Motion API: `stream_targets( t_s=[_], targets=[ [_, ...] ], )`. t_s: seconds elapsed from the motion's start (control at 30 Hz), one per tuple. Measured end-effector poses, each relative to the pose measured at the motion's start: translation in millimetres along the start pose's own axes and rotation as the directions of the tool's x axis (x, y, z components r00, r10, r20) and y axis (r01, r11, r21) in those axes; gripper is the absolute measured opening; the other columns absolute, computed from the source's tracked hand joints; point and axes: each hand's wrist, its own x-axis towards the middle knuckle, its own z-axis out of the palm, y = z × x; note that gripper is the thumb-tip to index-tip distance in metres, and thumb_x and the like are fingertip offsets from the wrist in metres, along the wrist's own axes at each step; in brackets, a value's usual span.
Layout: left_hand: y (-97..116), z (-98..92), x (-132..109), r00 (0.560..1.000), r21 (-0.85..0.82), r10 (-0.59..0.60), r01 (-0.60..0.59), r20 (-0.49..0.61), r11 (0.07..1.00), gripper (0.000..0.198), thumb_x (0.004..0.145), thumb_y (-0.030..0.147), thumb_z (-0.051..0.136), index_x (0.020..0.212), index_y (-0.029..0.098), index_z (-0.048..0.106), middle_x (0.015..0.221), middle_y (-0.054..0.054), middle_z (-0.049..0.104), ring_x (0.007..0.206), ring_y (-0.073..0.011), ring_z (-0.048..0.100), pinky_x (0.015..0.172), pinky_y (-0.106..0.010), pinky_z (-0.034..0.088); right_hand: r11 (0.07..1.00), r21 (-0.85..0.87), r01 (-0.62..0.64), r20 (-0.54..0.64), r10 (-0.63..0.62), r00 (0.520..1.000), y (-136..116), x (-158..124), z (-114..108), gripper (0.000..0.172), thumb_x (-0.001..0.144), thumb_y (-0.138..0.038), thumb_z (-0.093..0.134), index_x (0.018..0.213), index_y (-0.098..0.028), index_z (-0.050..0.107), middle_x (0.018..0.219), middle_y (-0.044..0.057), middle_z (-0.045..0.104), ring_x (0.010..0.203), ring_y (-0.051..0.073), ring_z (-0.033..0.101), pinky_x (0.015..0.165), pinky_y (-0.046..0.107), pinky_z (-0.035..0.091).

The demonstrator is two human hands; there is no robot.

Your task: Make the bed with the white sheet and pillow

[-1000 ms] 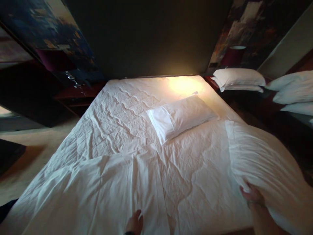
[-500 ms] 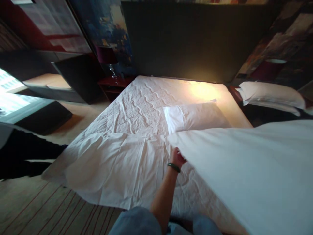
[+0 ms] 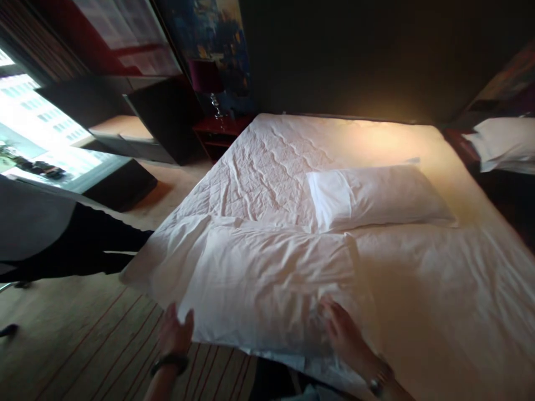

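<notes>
A white pillow (image 3: pixel 271 284) lies across the foot of a bed (image 3: pixel 438 301) covered with a wrinkled white sheet. My left hand (image 3: pixel 175 333) rests open against the pillow's near left corner, fingers spread. On the pillow's near right edge my right hand (image 3: pixel 340 329) lies flat, fingers apart, and holds nothing. A second white pillow (image 3: pixel 376 195) sits further up the bed, just beyond the first and to its right.
A dark nightstand with a lamp (image 3: pixel 213 125) stands left of the headboard. More white pillows (image 3: pixel 504 146) are stacked at the far right. A dark bench (image 3: pixel 83 245) and a bright window (image 3: pixel 37 128) are on the left, over a striped carpet (image 3: pixel 83 351).
The pillow that was lifted at the right half a second ago now lies flat at the foot of the bed. Both hands have come down onto its near edge. The view has shifted right.
</notes>
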Motion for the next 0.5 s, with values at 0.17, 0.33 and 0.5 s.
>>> stream_targets(
  t_s=[0.17,0.33,0.5],
  targets=[
    [144,75.3,51,0.901,0.032,0.427,-0.43,0.075,0.902,0.074,0.097,0.052,0.03,0.16,0.013,0.025,0.168,-0.005,0.018,0.155,-0.0304,0.014,0.123,-0.057,0.02,0.942,-0.077,0.328,-0.033,-0.331,0.943,-82,147,51,0.053,0.09,-0.03,0.052,0.143,-0.022,0.051,0.149,0.015,0.05,0.139,0.028,0.047,0.117,0.055,0.041],
    [107,149.5,104,0.952,0.311,0.201,-0.269,0.232,0.912,0.069,0.102,0.051,0.022,0.161,0.015,0.015,0.168,-0.002,0.007,0.156,-0.0282,0.005,0.124,-0.06,0.009,0.933,-0.252,0.258,-0.056,-0.28,0.958,-8,200,41,0.057,0.092,-0.028,0.049,0.148,-0.023,0.045,0.157,0.015,0.04,0.146,0.031,0.036,0.119,0.061,0.033],
    [83,135.3,125,0.931,0.174,0.201,-0.262,0.305,0.949,0.07,0.101,0.047,0.025,0.159,0.01,0.021,0.167,-0.008,0.015,0.155,-0.0304,0.013,0.121,-0.063,0.017,0.889,-0.391,0.239,-0.05,-0.28,0.959,-14,225,0,0.062,0.097,-0.021,0.039,0.157,-0.024,0.028,0.157,0.016,0.04,0.149,0.029,0.033,0.119,0.063,0.028]
  ],
)
